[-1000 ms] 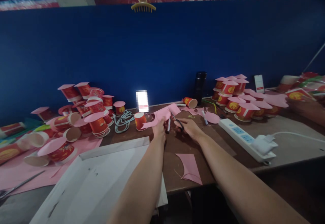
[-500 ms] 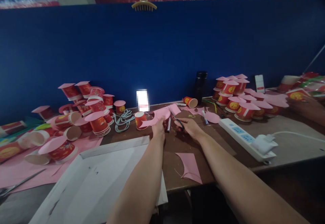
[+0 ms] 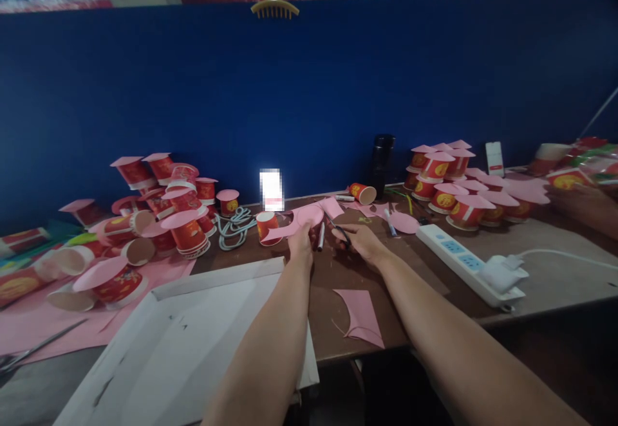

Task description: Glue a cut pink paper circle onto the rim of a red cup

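Over the brown table, my left hand [image 3: 301, 240] is closed on a sheet of pink paper [image 3: 310, 215] that bears a round outline. My right hand [image 3: 363, 240] grips a pair of dark-handled scissors [image 3: 342, 234], whose blades point up and left to the paper's right edge. Whether the blades touch the paper I cannot tell. A capped marker [image 3: 321, 237] lies between my hands. Just left of the paper stands a red paper cup [image 3: 268, 228]. Nearer the table's front edge lies a pink offcut [image 3: 362, 315] with a curved side.
Red cups with pink discs [image 3: 186, 233] crowd the left, and more [image 3: 454, 191] are stacked at right. A white tray [image 3: 193, 323] lies under my left forearm. A power strip [image 3: 463, 262] is at right. Another person's hand [image 3: 582, 204] holds a cup at far right.
Almost nothing differs. The view has tilted very slightly; both my hands stay in the same place with the paper and scissors.
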`<state>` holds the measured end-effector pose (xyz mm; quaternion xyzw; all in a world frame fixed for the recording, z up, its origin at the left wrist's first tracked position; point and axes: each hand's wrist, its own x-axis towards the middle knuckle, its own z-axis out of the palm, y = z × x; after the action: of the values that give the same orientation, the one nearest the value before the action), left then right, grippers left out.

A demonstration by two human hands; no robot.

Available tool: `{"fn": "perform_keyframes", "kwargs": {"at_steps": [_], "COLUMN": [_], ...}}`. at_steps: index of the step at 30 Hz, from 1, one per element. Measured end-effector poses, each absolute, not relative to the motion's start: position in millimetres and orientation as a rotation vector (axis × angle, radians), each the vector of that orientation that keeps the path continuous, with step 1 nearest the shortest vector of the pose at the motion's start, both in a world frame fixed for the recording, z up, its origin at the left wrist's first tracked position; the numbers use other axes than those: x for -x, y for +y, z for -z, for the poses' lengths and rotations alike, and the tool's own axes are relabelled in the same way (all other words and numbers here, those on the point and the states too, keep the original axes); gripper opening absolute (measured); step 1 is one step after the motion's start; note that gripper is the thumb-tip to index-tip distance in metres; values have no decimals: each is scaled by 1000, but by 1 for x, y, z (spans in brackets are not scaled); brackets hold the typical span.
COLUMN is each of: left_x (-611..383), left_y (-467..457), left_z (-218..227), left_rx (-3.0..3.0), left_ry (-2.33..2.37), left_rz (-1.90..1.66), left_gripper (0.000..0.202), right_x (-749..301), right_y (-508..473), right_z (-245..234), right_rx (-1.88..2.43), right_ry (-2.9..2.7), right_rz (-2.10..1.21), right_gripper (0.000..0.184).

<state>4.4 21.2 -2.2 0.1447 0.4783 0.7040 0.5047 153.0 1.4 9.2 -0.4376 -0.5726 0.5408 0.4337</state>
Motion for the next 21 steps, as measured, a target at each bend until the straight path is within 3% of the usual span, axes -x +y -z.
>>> {"fn": "perform_keyframes", "kwargs": {"at_steps": [21], "left_x": [-3], "left_y": [22], "left_z": [3], "left_rx": [-350], "left_ry": [1173], "left_rz": [-1702], "left_gripper": [10], "right_x": [-153], "right_y": [2], "right_z": [-8], "right_rx": [1127], "right_ry": [-1448], "right_rz": [-1323], "right_gripper": [40]}}
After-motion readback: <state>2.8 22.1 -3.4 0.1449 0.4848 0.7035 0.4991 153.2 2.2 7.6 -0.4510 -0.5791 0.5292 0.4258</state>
